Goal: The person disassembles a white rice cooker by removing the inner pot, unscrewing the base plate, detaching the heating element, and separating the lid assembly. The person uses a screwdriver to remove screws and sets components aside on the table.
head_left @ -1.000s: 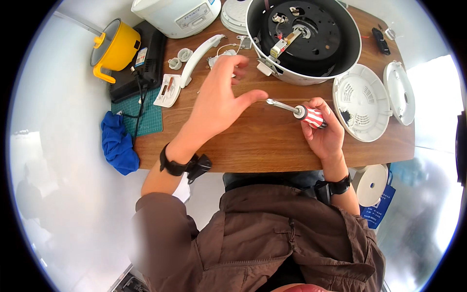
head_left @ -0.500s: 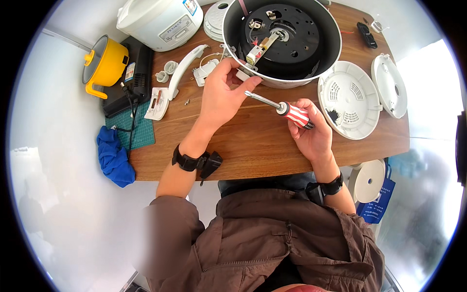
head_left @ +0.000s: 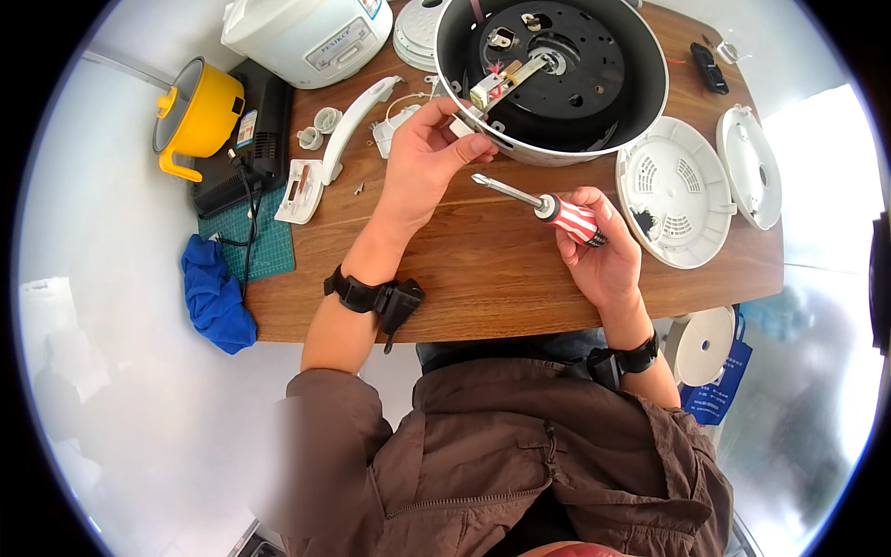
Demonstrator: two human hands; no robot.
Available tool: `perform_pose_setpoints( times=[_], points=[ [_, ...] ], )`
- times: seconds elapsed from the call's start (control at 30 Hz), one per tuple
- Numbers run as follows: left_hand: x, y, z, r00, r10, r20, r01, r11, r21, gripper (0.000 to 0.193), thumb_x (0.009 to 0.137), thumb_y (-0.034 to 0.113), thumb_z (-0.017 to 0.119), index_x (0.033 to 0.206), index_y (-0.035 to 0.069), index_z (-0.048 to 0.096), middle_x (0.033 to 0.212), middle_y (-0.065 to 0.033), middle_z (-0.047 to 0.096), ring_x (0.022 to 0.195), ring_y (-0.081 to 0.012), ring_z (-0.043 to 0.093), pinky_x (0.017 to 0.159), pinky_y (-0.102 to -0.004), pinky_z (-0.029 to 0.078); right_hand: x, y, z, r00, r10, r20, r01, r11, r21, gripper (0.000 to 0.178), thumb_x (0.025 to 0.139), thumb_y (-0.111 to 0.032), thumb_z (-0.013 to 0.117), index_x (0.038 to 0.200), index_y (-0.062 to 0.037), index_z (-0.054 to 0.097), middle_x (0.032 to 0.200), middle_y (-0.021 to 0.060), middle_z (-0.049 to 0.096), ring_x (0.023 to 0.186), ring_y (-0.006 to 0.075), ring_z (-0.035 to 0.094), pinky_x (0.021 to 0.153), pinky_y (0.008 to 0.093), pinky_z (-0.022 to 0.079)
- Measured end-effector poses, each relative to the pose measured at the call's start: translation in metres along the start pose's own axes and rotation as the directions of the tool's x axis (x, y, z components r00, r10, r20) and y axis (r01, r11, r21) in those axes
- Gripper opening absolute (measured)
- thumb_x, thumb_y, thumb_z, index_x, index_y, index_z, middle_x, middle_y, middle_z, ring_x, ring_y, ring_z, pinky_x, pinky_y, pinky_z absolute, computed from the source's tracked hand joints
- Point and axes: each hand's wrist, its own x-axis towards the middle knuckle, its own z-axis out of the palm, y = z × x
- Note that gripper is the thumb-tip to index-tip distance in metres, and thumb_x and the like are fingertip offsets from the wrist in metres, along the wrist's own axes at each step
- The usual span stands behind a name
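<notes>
- I see the right hand [head_left: 605, 255], right of centre, gripping a striped screwdriver [head_left: 573, 219], tip free.
- The left hand [head_left: 418, 167], upper centre, pinches a white tab [head_left: 461, 128] against the pot [head_left: 549, 159], top centre.
- Firm pressure there should steady it.

The right hand [head_left: 608, 265] holds a red-and-white screwdriver [head_left: 568, 218].

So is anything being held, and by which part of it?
The right hand holds the screwdriver by its striped handle. The left hand is at the near left edge of the round housing; whether it grips anything cannot be told.
</notes>
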Motion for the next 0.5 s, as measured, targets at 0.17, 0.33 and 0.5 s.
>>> perform_pose_setpoints(
  times=[0.17,0.33,0.5],
  points=[
    [0.0004,-0.0051,0.0017,1.000,0.020,-0.008,-0.021,1.000,-0.023,0.036,0.090,0.007,0.079,0.121,0.004,0.061,0.111,-0.0073,0.071,0.094,-0.0188,0.072,0.085,-0.0338,0.061,-0.0001,0.0002,-0.0007,1.000,-0.003,-0.006,0.003,1.000,-0.010,0.030,0.107,-0.029,0.053,0.121,-0.0026,0.057,0.110,0.0196,0.070,0.075,0.0190,0.068,0.061,0.0270,0.056],
    [0.0006,-0.0075,-0.0003,1.000,0.003,0.007,-0.002,0.999,-0.041,0.042,0.089,0.004,0.079,0.126,0.004,0.059,0.114,-0.0081,0.070,0.097,-0.0205,0.072,0.088,-0.0366,0.062,-0.0008,-0.0007,0.0030,1.000,-0.004,-0.010,0.004,1.000,-0.025,0.030,0.107,-0.029,0.053,0.121,-0.0025,0.057,0.108,0.0188,0.070,0.074,0.0186,0.067,0.061,0.0270,0.055],
    [-0.0005,-0.0090,-0.0028,0.999,-0.002,0.044,0.001,1.000,0.005,0.053,0.091,0.004,0.078,0.138,0.003,0.054,0.117,-0.0101,0.070,0.102,-0.0225,0.071,0.091,-0.0378,0.061,-0.0006,0.0001,0.0009,1.000,0.001,-0.021,-0.001,1.000,-0.022,0.031,0.107,-0.030,0.055,0.121,-0.0021,0.057,0.105,0.0169,0.070,0.074,0.0183,0.068,0.061,0.0274,0.056]
  ],
)
